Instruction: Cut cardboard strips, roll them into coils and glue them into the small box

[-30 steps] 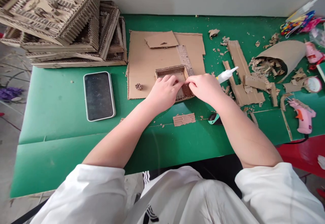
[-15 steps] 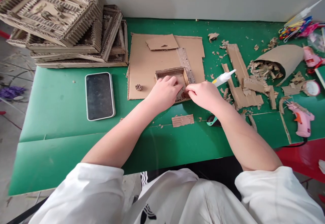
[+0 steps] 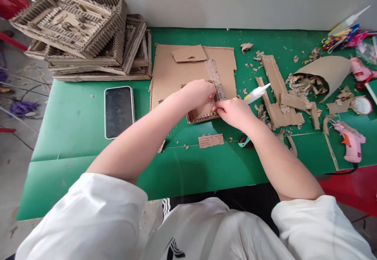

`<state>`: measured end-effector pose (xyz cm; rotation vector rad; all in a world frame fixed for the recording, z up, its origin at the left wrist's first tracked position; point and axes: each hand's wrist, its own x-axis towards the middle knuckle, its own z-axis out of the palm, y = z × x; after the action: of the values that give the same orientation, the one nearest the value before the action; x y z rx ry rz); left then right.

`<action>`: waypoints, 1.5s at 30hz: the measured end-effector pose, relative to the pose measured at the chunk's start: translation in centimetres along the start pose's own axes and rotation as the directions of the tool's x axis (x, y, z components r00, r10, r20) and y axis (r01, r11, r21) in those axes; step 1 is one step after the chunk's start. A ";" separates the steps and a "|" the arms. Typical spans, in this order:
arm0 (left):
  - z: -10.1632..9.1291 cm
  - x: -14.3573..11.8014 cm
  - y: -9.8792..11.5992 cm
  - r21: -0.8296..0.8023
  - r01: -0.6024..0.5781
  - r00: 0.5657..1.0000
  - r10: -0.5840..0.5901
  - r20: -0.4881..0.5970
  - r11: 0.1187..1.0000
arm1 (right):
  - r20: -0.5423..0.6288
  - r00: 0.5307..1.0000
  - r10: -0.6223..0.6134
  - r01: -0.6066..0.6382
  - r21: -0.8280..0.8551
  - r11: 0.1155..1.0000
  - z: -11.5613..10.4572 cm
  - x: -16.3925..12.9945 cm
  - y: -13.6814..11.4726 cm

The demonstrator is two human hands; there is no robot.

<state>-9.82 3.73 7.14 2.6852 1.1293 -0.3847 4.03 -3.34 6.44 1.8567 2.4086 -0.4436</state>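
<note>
Two hands work at the middle of the table: the left hand [image 3: 198, 93] and the right hand [image 3: 234, 112], both on one small cardboard tray [image 3: 203, 114]. One glue bottle [image 3: 257, 93] sticks out just right of the right hand. One clear ruler [image 3: 216, 78] lies just beyond the grip. One phone [image 3: 119, 112] lies well to the left of it. Two pink glue guns sit far to the right, one nearer [image 3: 349, 140] and one farther back [image 3: 359, 68]. One cardboard cone [image 3: 330, 71] lies between them. One ridged cardboard scrap [image 3: 211, 140] lies just below the hands
</note>
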 end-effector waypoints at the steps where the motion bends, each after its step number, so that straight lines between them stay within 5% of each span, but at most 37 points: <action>1: -0.1 0.1 0.0 -0.011 0.009 1.000 -0.009 0.011 1.000 | -0.002 1.000 -0.002 0.002 0.001 1.000 0.0 0.0 0.0; 9: 0.0 0.7 0.1 -0.075 0.078 0.997 -0.077 0.023 0.994 | -0.073 0.997 -0.011 0.013 0.015 1.000 0.3 -0.5 0.2; 23: -0.4 0.4 -0.9 -0.105 0.078 0.997 -0.077 0.018 0.991 | -0.012 0.999 -0.030 0.030 0.054 0.998 0.5 -0.7 0.4; 30: -1.1 -3.2 -1.1 -0.249 0.132 0.955 -0.191 -0.227 0.959 | -0.165 0.986 -0.027 0.057 0.183 0.981 0.1 -1.7 0.7; 34: 0.2 -9.0 -0.8 -0.322 0.187 0.896 -0.296 -0.331 0.928 | -0.317 0.947 0.056 0.080 0.401 0.913 0.1 -3.2 1.2; 38: 3.9 -14.7 -1.3 -0.291 0.263 0.865 -0.358 -0.352 0.920 | -0.357 0.899 0.252 0.022 0.612 0.790 0.7 -5.2 2.3; 41: 6.6 -17.0 -1.2 -0.350 0.161 0.884 -0.292 -0.366 0.923 | -0.360 0.822 0.442 -0.019 0.758 0.652 1.2 -6.5 3.7; 45: 8.5 -16.8 0.7 -0.370 -0.024 0.924 -0.120 -0.362 0.929 | -0.372 0.684 0.627 -0.038 0.840 0.541 1.5 -8.2 5.4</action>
<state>-21.98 -10.44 4.47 2.4503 1.2211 0.3343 11.23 -10.22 5.90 3.3318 2.1426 -1.1369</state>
